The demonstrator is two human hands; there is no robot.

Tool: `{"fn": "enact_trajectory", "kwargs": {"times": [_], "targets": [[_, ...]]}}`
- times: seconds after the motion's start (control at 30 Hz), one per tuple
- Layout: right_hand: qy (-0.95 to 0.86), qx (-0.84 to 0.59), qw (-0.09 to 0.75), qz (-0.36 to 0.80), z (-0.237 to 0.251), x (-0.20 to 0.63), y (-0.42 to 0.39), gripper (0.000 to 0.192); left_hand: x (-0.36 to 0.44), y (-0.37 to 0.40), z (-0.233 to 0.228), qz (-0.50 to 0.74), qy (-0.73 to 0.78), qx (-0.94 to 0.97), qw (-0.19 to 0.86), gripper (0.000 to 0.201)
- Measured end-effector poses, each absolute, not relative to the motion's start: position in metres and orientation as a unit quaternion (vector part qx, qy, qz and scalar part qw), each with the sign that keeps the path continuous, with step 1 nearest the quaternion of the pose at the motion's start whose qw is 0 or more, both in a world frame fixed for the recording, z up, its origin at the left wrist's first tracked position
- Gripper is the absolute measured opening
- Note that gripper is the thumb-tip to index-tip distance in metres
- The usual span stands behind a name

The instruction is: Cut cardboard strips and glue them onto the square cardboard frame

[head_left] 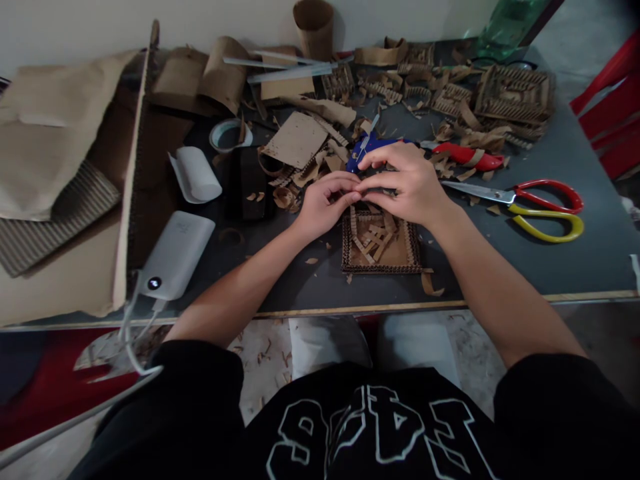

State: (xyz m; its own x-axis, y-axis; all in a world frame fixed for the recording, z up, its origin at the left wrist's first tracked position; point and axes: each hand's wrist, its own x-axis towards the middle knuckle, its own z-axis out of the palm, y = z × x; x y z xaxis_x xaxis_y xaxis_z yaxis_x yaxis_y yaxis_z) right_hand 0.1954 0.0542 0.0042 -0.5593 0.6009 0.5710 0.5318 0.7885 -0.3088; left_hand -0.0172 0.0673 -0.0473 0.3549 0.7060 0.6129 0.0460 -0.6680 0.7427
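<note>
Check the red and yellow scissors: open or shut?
Open, slightly. The scissors lie flat on the table, handle loops spread apart, right of both hands.

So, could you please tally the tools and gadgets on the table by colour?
Red and yellow: 1, the scissors
Red: 1, a cutter
Blue: 1, a cutter behind the right hand
White: 2, the power bank and tape roll
Total: 5
</note>
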Motion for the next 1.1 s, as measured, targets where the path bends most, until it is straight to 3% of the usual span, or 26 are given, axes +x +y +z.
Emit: {"fn": "enact_trajectory", "kwargs": {"times": [0.37, 0.67, 0.87, 1.1], "targets": [[-0.896, -0.298, 0.316, 0.098, 0.011, 0.2, 0.054, 0.013, -0.018, 0.063, -0.045, 0.466, 0.255, 0.796, 0.291, 0.036], [-0.908, -0.28, 0.288, 0.116, 0.015, 0.199, 0.051, 0.014, -0.017, 0.063, -0.045, 0.464, 0.221, 0.812, 0.275, 0.029], [-0.913, -0.275, 0.28, 0.114, 0.016, 0.197, 0.051, 0.017, -0.018, 0.063, -0.046, 0.456, 0.233, 0.817, 0.264, 0.035], [-0.895, -0.315, 0.307, 0.074, 0.008, 0.197, 0.054, 0.016, -0.019, 0.065, -0.047, 0.476, 0.238, 0.797, 0.285, 0.028]]}}
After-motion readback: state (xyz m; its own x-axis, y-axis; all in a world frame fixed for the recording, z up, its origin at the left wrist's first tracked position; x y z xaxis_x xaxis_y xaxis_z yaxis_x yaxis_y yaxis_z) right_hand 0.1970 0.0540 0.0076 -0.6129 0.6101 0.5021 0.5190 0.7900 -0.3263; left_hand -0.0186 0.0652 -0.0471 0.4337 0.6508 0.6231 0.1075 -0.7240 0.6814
